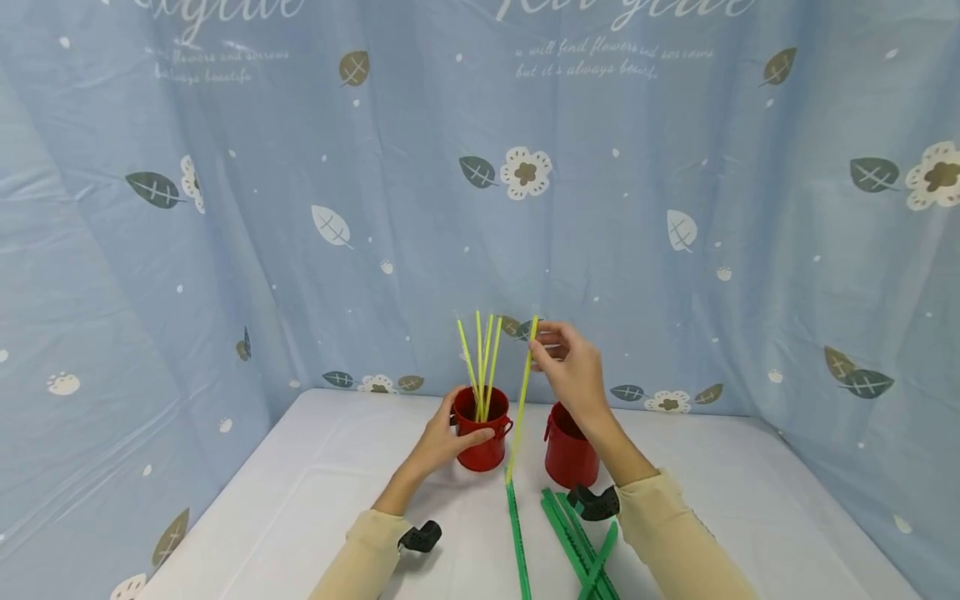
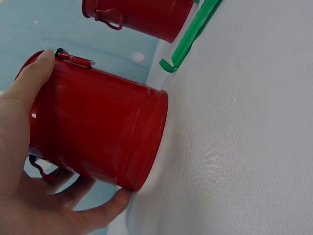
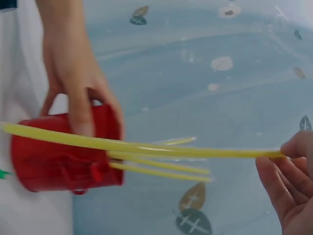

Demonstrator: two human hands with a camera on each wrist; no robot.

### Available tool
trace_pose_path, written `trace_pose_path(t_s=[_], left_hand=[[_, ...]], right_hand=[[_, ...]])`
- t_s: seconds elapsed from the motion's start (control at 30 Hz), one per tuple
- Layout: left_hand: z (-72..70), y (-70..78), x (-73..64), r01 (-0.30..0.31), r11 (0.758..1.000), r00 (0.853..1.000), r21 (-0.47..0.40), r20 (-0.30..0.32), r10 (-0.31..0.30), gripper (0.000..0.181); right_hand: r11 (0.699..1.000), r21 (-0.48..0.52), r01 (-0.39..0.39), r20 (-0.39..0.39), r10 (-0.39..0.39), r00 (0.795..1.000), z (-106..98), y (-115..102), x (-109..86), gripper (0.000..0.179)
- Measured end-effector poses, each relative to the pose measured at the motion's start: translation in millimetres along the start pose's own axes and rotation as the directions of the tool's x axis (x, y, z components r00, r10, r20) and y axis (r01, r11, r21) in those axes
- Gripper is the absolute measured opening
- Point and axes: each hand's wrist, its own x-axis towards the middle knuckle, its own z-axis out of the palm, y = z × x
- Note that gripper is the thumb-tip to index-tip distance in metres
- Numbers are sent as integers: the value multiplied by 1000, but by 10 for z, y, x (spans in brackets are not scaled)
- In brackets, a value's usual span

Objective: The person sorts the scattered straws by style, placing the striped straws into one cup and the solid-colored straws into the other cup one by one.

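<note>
My left hand (image 1: pixel 441 437) grips a small red metal bucket (image 1: pixel 480 454) by its side, thumb near the rim and fingers around the back. Inside it stand several thin yellow sticks (image 1: pixel 480 358), leaning slightly apart. Between thumb and fingers, my right hand (image 1: pixel 573 367) pinches the top end of another long yellow stick (image 3: pixel 195 151). That stick hangs steeply to the right of the bucket, outside it; in the head view its lower end meets the tip of a green strip (image 1: pixel 517 533). The bucket's base (image 2: pixel 146 142) is close over the white tabletop in the left wrist view.
A second red bucket (image 1: pixel 570 454) stands to the right, partly behind my right forearm. Several green strips (image 1: pixel 573 542) lie crossed in front of it on the white table (image 1: pixel 300 500). A blue printed curtain (image 1: pixel 420 208) hangs behind and at both sides.
</note>
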Motion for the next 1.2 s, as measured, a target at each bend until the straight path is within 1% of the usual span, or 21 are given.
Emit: trace_pose_path(t_s=[0.13,0.17,0.33,0.5,0.67,0.83,1.0,1.2], left_hand=[[-34,204,-62,-3,1000,1000,-7,16,4,85],[-41,226,-72,-7,1000,1000,-11,19,7,85],[-36,252,-80,-11,1000,1000,-10,28,12,84],[-33,282,-89,-20,1000,999,-8,36,21,84],[-24,293,-89,-22,1000,999,-13,34,22,84],[-24,284,-97,-10,1000,999,-16,40,10,83],[-35,275,-97,-19,1000,999,-19,29,20,84],[-45,268,-103,-9,1000,1000,-3,21,9,83]], right_hand=[[999,12,38,-33,-37,999,27,-107,216,28],[999,13,43,-39,-43,998,36,-124,261,28],[998,3,60,-75,-60,995,73,-159,424,28],[996,49,70,-133,-63,989,94,-164,527,28],[991,93,91,-202,-71,977,110,-126,557,27],[992,100,72,-233,-47,971,125,-49,544,26],[996,53,68,-226,-55,973,161,31,562,26],[999,-10,36,-155,-37,987,257,140,522,26]])
